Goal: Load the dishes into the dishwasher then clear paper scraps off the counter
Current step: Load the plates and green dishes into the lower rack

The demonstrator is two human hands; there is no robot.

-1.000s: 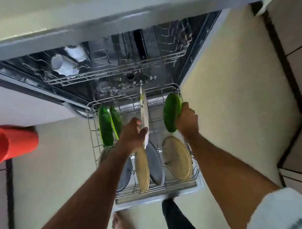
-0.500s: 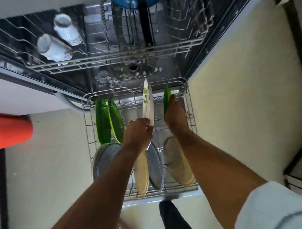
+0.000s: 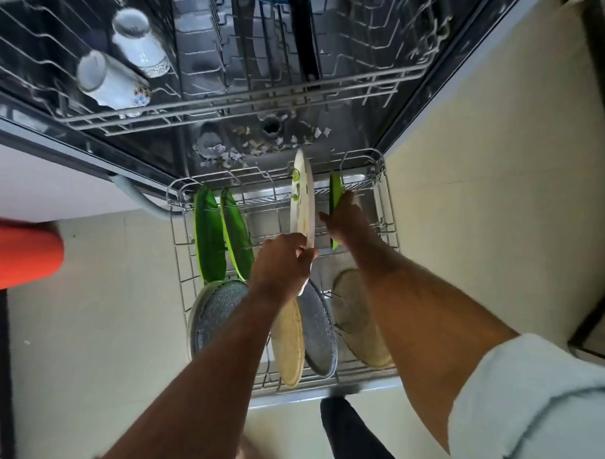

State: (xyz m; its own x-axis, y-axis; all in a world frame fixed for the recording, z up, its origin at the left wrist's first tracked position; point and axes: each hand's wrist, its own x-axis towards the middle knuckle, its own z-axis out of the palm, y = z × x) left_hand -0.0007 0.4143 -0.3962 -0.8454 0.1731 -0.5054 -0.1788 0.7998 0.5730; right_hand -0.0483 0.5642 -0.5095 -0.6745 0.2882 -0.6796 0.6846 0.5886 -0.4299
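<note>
- My left hand [image 3: 282,263] pinches the near edge of a white plate [image 3: 303,198], thumb and fingers pressed on either face; the plate stands on edge in the lower rack [image 3: 387,211], reaching away from the hand toward the open dishwasher [image 3: 447,80].
- My right hand [image 3: 346,220], just right of that plate, grips a green plate [image 3: 335,192], fingers wrapped around its near rim. It too stands on edge in the rack, most of it hidden behind the hand.
- Left of my left hand, two more green plates [image 3: 222,233] lean side by side in the rack.
- Nearer to me than both hands, a speckled grey plate [image 3: 216,312], a tan plate [image 3: 288,345], another grey plate [image 3: 319,336] and a second tan plate [image 3: 356,320] stand in a row.
- Beyond my hands, paper scraps [image 3: 263,145] litter the dishwasher floor.
- In the upper rack [image 3: 230,99], far left of my hands, two white cups [image 3: 125,65] lie on their sides.
</note>
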